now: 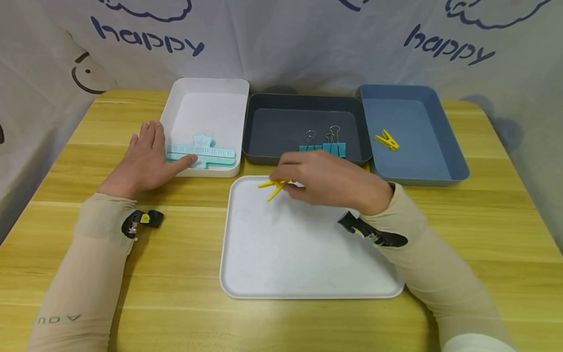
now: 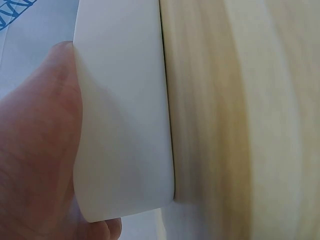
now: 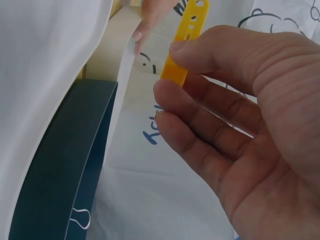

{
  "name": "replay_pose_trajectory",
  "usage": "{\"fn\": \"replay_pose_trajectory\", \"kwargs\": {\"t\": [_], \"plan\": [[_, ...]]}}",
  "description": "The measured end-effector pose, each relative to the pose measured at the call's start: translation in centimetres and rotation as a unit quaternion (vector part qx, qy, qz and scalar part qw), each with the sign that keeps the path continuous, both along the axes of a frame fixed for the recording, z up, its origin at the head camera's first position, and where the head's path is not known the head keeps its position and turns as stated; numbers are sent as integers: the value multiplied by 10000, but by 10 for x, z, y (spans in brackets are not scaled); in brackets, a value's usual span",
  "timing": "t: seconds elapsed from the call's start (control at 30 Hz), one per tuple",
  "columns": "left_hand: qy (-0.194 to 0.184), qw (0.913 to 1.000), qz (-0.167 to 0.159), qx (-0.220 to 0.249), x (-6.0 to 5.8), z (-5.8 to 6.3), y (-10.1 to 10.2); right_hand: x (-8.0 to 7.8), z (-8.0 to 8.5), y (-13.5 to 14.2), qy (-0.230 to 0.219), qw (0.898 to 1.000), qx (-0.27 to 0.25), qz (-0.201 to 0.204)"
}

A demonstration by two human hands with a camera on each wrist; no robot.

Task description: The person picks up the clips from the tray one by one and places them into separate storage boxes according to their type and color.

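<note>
My right hand (image 1: pixel 327 178) pinches a yellow clothespin (image 1: pixel 277 186) between thumb and fingers, over the back part of a flat white tray (image 1: pixel 308 264). In the right wrist view the thumb presses on one side of the clothespin (image 3: pixel 175 72). At the far left, my left hand (image 1: pixel 145 164) rests at the front left corner of a white box (image 1: pixel 208 105), its fingers straight along the side. The left thumb reaches over the rim, close to mint-green ruler-marked clips (image 1: pixel 220 153) inside. In the left wrist view it lies against the white wall (image 2: pixel 122 115).
Beside the white box, a dark grey box (image 1: pixel 281 124) holds blue binder clips (image 1: pixel 335 149) with wire handles. Right of it stands a blue-grey box (image 1: pixel 409 110) with another yellow clothespin (image 1: pixel 387 140) inside. A printed cloth (image 1: pixel 299 44) hangs behind the wooden table (image 1: pixel 176 293).
</note>
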State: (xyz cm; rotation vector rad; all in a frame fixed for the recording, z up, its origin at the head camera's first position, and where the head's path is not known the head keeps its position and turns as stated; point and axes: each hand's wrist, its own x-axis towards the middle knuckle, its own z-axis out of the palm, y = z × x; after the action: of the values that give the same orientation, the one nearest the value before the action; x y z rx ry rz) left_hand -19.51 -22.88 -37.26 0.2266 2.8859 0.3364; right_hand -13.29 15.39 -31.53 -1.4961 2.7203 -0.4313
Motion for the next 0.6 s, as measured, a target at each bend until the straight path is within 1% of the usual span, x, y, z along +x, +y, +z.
{"fn": "replay_pose_trajectory", "kwargs": {"t": [0.27,0.6], "plan": [[-41,10000,31,-1,0,0,1,-1,5,5,44,10000,-67,8],[-89,10000,39,1,-1,1,1,-2,8,9,68,9998,-133,-91]]}}
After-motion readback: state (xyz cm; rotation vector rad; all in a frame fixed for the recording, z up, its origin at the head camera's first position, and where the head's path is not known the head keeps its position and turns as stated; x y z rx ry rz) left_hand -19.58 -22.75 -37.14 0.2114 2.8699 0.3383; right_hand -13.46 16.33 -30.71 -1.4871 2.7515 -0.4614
